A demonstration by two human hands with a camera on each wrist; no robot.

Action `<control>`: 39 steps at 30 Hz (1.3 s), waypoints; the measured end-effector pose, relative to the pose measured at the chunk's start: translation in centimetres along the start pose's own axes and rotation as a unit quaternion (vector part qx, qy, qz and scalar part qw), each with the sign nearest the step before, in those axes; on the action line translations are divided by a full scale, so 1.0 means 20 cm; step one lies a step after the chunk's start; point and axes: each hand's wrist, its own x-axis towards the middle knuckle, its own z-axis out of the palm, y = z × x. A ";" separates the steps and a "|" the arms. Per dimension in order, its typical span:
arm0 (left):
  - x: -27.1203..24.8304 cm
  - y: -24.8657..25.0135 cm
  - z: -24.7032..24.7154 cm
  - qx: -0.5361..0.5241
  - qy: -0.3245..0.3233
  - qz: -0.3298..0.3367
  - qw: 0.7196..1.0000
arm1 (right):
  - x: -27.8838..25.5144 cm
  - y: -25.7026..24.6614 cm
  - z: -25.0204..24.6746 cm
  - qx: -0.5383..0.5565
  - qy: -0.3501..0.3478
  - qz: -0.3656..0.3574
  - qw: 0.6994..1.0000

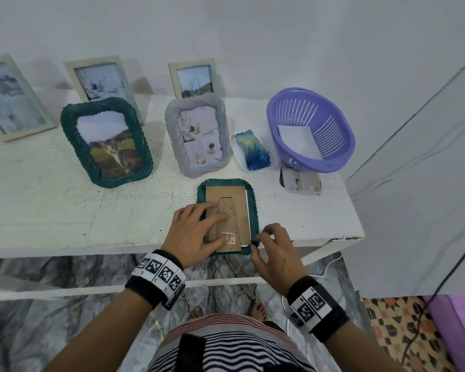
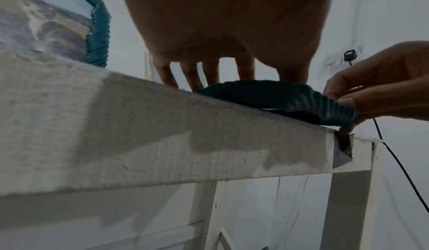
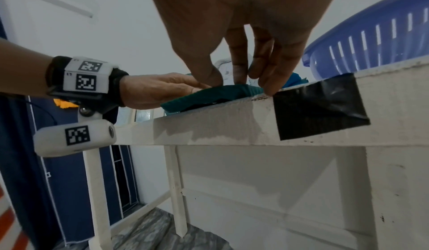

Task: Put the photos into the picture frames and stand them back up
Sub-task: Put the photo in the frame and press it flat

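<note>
A teal rope-edged picture frame (image 1: 253,208) lies face down at the table's front edge, its brown backing board (image 1: 234,200) with a folded stand on top. A thin white edge (image 1: 248,213) shows along the board's right side. My left hand (image 1: 220,226) presses flat on the board, fingers straight. My right hand (image 1: 256,243) pinches a small black tab at the frame's near right corner. The left wrist view shows my left hand (image 2: 209,76) on the frame (image 2: 278,98). The right wrist view shows my right hand (image 3: 241,81) at the frame's rim (image 3: 209,96).
Behind stand a teal frame with a cat photo (image 1: 106,142), a grey frame (image 1: 198,135) and three white frames by the wall. At the right are a purple basket (image 1: 310,130) holding white paper and a small tray (image 1: 253,150). Black tape (image 3: 320,107) patches the table edge.
</note>
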 end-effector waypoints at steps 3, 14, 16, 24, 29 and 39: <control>0.00 0.01 0.00 -0.007 0.003 -0.004 1.000 | 0.00 -0.01 0.02 -0.033 0.023 0.008 0.999; 0.00 0.01 -0.01 -0.001 0.005 -0.002 1.000 | 0.02 -0.02 0.05 0.045 -0.012 0.061 0.997; 0.00 0.00 0.00 -0.002 0.005 0.000 1.000 | 0.02 -0.02 0.03 0.057 -0.018 0.050 0.997; -0.02 -0.02 0.01 -0.030 -0.002 0.012 0.999 | 0.05 -0.05 -0.02 0.003 -0.024 0.025 0.999; -0.03 -0.08 0.00 -0.086 -0.020 0.038 0.995 | 0.10 -0.12 0.01 -0.062 -0.091 -0.042 0.993; -0.27 -0.08 -0.06 -0.127 0.068 0.004 0.990 | 0.09 -0.12 0.06 -0.084 -0.101 -0.018 0.991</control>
